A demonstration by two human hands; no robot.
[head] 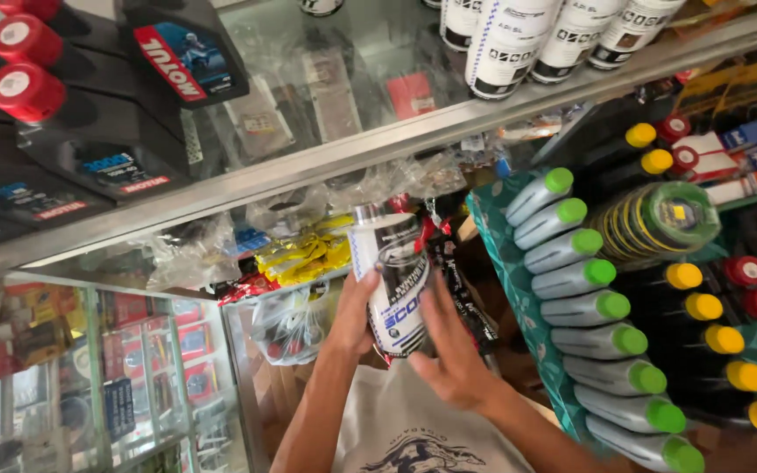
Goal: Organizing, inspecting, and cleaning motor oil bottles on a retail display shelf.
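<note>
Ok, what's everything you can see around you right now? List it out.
White-and-black cylindrical bottle: one, held upright between both hands, centre.
Grey plastic bottles with green caps: about nine, stacked in a column, right.
Black bottles with yellow caps: several, right of the grey ones.
Black bottles with red caps: three caps showing, top left.
White cylindrical bottles with black print: about four, on the glass counter, top.
Yellow packets: a bunch, under the counter.
Left hand: fingers around the bottle's left side.
Right hand: fingers spread on its right side.
</note>
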